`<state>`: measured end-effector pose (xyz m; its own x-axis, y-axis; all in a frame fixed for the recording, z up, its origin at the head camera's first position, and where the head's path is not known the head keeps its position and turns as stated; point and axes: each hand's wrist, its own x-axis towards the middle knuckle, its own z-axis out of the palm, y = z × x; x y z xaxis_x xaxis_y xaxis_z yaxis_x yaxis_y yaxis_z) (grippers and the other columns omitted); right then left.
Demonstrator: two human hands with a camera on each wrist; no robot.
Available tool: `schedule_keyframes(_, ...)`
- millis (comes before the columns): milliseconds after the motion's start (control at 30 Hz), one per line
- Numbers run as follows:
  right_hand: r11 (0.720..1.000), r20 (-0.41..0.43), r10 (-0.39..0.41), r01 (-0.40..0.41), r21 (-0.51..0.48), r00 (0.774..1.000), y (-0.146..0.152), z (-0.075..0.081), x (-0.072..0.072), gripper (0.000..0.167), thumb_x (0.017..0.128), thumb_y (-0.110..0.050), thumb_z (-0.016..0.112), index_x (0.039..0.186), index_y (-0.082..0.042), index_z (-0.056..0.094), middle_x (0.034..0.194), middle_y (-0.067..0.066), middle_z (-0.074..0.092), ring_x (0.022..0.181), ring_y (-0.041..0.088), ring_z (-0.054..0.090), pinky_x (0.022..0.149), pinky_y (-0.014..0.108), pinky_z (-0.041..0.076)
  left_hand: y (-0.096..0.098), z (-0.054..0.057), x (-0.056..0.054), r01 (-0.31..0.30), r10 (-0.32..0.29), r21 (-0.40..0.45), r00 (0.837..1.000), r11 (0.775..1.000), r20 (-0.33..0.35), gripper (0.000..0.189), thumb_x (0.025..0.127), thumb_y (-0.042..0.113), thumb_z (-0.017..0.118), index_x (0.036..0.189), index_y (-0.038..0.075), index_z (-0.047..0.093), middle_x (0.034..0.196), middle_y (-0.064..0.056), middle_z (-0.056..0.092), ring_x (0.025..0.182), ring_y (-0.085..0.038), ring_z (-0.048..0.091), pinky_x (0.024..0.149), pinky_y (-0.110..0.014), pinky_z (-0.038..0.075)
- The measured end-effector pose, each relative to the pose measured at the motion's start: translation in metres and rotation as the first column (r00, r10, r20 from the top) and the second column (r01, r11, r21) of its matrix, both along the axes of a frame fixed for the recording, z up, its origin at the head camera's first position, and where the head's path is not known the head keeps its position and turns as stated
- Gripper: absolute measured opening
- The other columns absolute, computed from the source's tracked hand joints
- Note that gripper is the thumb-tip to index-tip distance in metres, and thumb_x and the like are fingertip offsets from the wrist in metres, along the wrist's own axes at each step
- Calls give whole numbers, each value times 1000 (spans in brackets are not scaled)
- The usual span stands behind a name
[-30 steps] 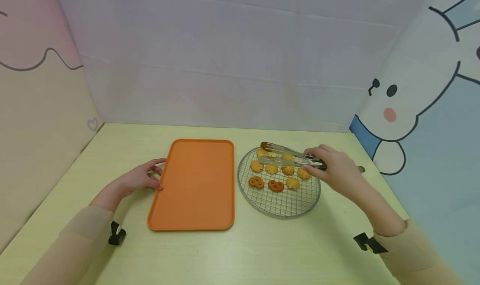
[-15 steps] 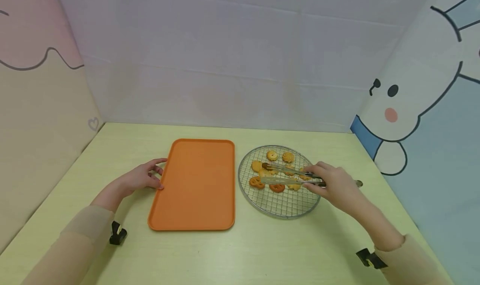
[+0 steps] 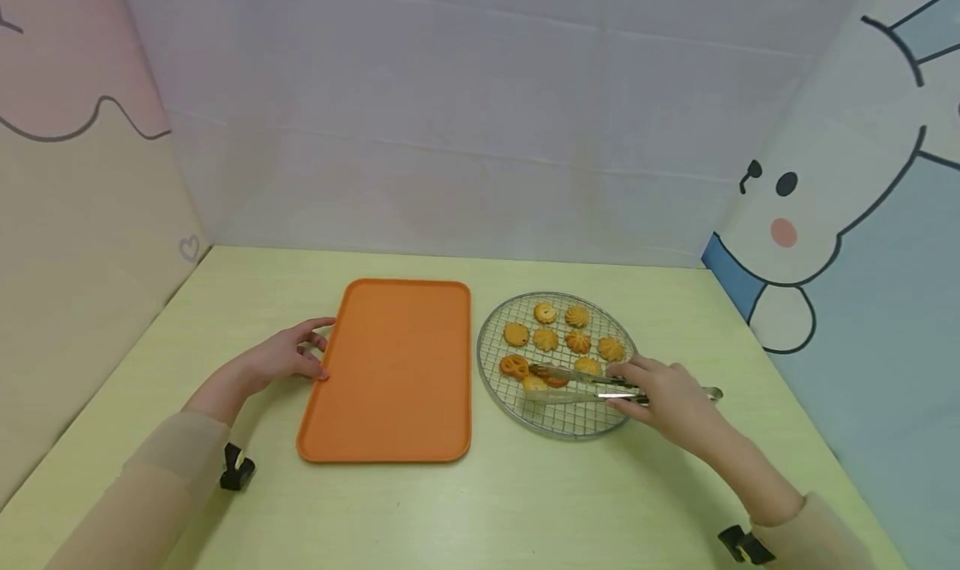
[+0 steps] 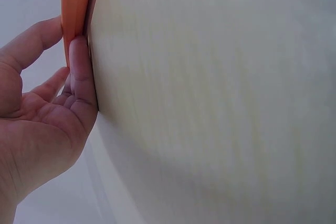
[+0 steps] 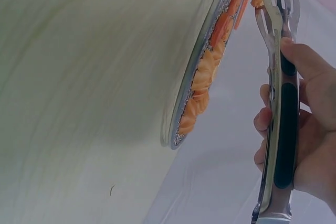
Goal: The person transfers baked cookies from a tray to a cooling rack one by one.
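Observation:
My left hand (image 3: 288,353) holds the left rim of an orange rectangular tray (image 3: 390,370), its fingertips against the edge in the left wrist view. My right hand (image 3: 671,395) grips metal serving tongs (image 5: 281,114) with dark handle pads around the middle. Between the tong tips is a golden cookie (image 5: 257,1), raised above the round wire rack (image 3: 517,412). On that rack lie several golden cookies (image 3: 576,316) and a brown pretzel-shaped cookie (image 3: 513,366). Another reddish-brown one is partly hidden behind the upper tong arm.
Tray and rack stand side by side on a pale yellow-green table (image 3: 360,512), a narrow gap between them. A white sheet (image 3: 450,137) hangs behind the table, and printed panels flank it on both sides.
My right hand has brought the tongs and the cookie from the far part of the rack toward its near part, uncovering the back cookies. My left hand stays at the tray rim.

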<state>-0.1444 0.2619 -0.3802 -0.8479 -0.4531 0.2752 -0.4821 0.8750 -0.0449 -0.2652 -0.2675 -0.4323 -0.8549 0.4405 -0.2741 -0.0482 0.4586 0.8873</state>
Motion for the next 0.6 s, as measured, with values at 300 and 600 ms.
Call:
schedule_keyframes(300, 998, -1, 0, 0, 58, 1000, 3, -11, -1, 34, 76, -32, 76, 104, -14, 69, 89, -2, 62, 69, 11, 56, 57, 32, 38, -2, -2, 1, -4, 4, 3, 1000, 1000, 4, 91, 77, 1, 73, 148, 3, 17, 110, -16, 37, 79, -17, 56, 71, -26, 50)
schedule_keyframes(600, 998, -14, 0, 1, 70, 1000, 5, -14, -2, 34, 75, -32, 77, 103, -14, 69, 85, -4, 59, 64, 8, 50, 53, 27, 33, 0, -1, 0, -3, 3, 2, 1000, 1000, 8, 91, 77, 1, 73, 149, 2, 16, 112, -17, 38, 79, -16, 57, 71, -26, 50)
